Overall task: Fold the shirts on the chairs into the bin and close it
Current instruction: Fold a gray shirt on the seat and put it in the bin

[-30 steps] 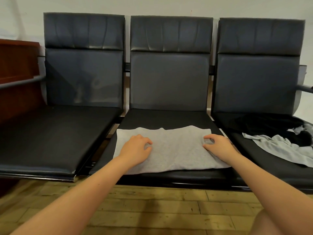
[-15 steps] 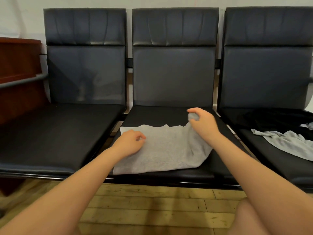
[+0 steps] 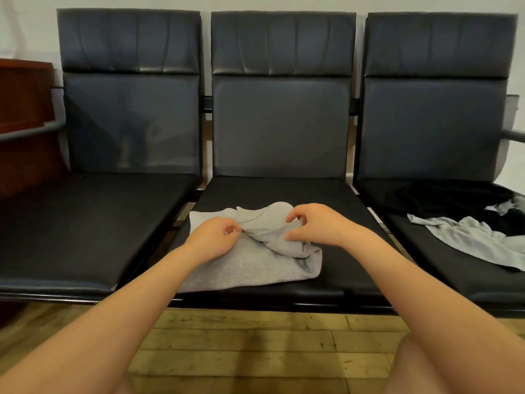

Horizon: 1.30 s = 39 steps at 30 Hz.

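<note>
A light grey shirt (image 3: 250,265) lies on the seat of the middle chair (image 3: 281,191), its right part folded over toward the left and bunched. My right hand (image 3: 315,226) pinches the folded-over flap with curled fingers and thumb. My left hand (image 3: 216,237) rests on the shirt's left half, its fingertips pinching the cloth where the flap lands. On the right chair (image 3: 434,132) lie a crumpled black shirt (image 3: 443,197) and another light grey shirt (image 3: 477,240). No bin is in view.
The left chair (image 3: 85,223) has nothing on its seat. A reddish wooden cabinet (image 3: 22,109) stands at the far left behind a grey armrest (image 3: 31,133). Wooden floorboards (image 3: 241,351) run below the seats. A white wall is behind the chairs.
My right hand lifted the shirt's right edge and carried it left over the middle, down toward my left hand. The left hand stayed on the shirt's left half.
</note>
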Motion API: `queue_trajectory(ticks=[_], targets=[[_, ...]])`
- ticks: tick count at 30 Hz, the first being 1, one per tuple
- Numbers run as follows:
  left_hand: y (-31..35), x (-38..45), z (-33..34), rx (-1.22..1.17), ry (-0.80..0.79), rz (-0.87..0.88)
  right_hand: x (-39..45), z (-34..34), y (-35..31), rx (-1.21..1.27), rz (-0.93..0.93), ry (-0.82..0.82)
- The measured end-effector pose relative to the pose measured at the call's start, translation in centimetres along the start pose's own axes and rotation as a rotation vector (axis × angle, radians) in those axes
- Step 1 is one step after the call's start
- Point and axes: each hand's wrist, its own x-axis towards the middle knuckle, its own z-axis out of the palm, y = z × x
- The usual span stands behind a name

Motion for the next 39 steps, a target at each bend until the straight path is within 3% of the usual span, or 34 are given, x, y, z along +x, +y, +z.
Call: queue_trajectory(ticks=[4, 8, 9, 11, 14, 18, 20, 24, 30, 37, 39], targets=[[0.8, 0.4, 0.6, -0.08, 0.041, -0.044, -0.9, 1.2, -0.3, 0.312, -0.076, 0.033], [1.3, 0.9, 0.8, -0.357, 0.084, -0.146, -1.7, 2.1, -2.5, 0.479, -0.135, -0.229], [1.4, 0.9, 0.9, -0.37, 0.081, -0.153, -1.7, 2.0, -2.5, 0.54, -0.124, -0.218], [1.8, 0.9, 0.9, -0.355, 0.062, -0.159, -1.0, 1.6, -1.8, 0.634, -0.078, -0.03], [2.8, 0.6, 1.3, -0.259, 0.012, -0.154, 0.5, 1.7, 1.1, 0.453, 0.033, 0.262], [4.4, 0.2, 2.3, -0.028, 0.023, -0.097, 1.5, 2.9, 3.8, 0.291, 0.189, 0.192], [5.1, 0.5, 2.7, -0.148, 0.058, -0.065, 1.7, 3.7, 3.8, 0.261, 0.234, 0.168], [5.4, 1.1, 2.5, -0.481, 0.22, -0.202, 1.5, 5.1, 2.7, 0.147, 0.204, 0.239], [4.6, -0.4, 2.3, 0.039, 0.107, -0.109, 0.7, 6.3, 1.4, -0.067, 0.101, 0.188], [5.2, -1.5, 1.8, -0.081, 0.003, -0.13, 1.1, 4.4, 2.6, 0.339, 0.147, 0.156], [5.3, -1.9, 2.2, 0.05, 0.057, -0.063, 1.2, 4.0, 2.9, 0.414, 0.16, 0.177]])
